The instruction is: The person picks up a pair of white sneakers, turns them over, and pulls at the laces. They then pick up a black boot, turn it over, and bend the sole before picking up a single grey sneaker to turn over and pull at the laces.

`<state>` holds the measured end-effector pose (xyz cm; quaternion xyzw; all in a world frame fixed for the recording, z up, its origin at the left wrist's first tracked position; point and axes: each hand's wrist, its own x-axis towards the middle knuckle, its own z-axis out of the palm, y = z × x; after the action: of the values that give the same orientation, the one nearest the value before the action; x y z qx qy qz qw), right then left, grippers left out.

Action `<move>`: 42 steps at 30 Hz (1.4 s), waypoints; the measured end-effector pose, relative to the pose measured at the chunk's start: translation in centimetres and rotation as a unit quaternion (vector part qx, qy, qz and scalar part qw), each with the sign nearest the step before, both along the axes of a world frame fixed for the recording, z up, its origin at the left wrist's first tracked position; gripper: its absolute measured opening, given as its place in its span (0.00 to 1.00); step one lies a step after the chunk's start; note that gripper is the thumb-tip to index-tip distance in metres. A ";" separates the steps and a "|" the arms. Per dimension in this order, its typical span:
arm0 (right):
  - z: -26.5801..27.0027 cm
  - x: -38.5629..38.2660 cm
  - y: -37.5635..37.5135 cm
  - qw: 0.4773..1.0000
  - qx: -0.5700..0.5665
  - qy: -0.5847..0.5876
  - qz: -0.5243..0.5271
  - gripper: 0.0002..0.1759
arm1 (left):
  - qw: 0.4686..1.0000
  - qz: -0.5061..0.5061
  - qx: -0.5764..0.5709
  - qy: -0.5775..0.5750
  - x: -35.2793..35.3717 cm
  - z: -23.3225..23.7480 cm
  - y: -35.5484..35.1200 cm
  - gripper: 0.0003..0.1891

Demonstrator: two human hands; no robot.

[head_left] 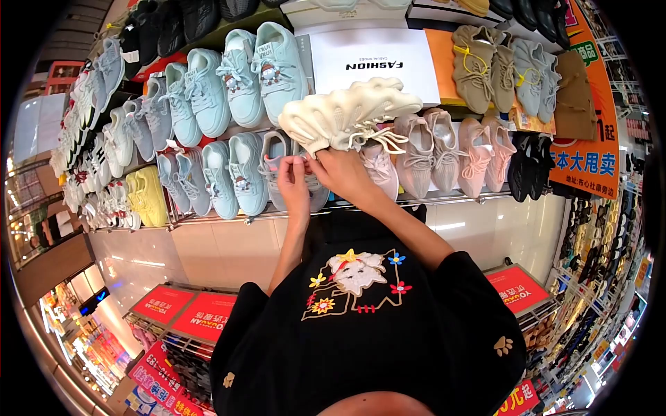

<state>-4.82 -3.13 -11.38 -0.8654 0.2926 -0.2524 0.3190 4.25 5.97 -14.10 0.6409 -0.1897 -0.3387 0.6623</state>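
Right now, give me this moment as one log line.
right hand grips cream sneaker | left hand fingertips at its end | display shelf of sneakers behind

FASHION on white box (374,59), YOUXUAN on red sign (205,315)

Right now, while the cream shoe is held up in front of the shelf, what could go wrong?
1. The right hand seems to grip the cream shoe by one end only, so it may slip and fall onto the pale pink shoes on the rack.
2. Its loose laces dangle close to those displayed pairs and could snag one and pull it off.
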 end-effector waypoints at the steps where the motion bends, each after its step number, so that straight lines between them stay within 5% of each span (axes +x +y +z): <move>1: 0.0 0.0 0.0 1.000 0.004 0.002 0.000 0.11 | 0.998 0.018 -0.014 -0.058 0.0 1.2 -0.3 0.09; 3: 0.1 -0.1 -0.1 1.000 0.006 0.003 0.005 0.10 | 0.995 0.021 -0.028 -0.092 0.4 2.2 -0.4 0.08; 5: 0.3 0.0 -0.2 1.000 0.009 0.004 0.008 0.10 | 0.959 0.000 -0.001 -0.285 0.5 5.0 -1.1 0.09; 8: 0.5 -0.1 -0.2 1.000 -0.005 -0.014 -0.006 0.10 | 0.911 -0.065 0.047 -0.405 0.1 7.9 -1.9 0.14; 14: -0.3 -0.1 0.0 0.998 0.057 -0.036 -0.005 0.08 | 0.867 -0.068 0.007 -0.493 -0.5 7.6 -3.0 0.11; 18: -0.7 0.0 0.0 0.999 0.048 0.001 0.005 0.07 | 0.897 -0.058 0.027 -0.438 -0.3 7.9 -3.9 0.11; 20: -0.7 -0.1 0.0 0.999 0.040 0.017 0.012 0.08 | 0.868 -0.078 0.024 -0.490 0.2 8.5 -4.4 0.11; 41: 0.1 -0.5 -0.4 0.997 0.055 -0.048 0.035 0.12 | 0.873 -0.081 0.023 -0.481 0.7 8.3 -5.1 0.10; 42: 0.9 -0.9 -0.3 0.988 0.140 -0.055 0.031 0.13 | 0.872 -0.080 0.022 -0.483 0.7 8.4 -5.2 0.10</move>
<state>-5.69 -3.45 -10.49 -0.8058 0.2798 -0.2462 0.4602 4.98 0.80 -5.68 0.7216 -0.5287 -0.0430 0.4449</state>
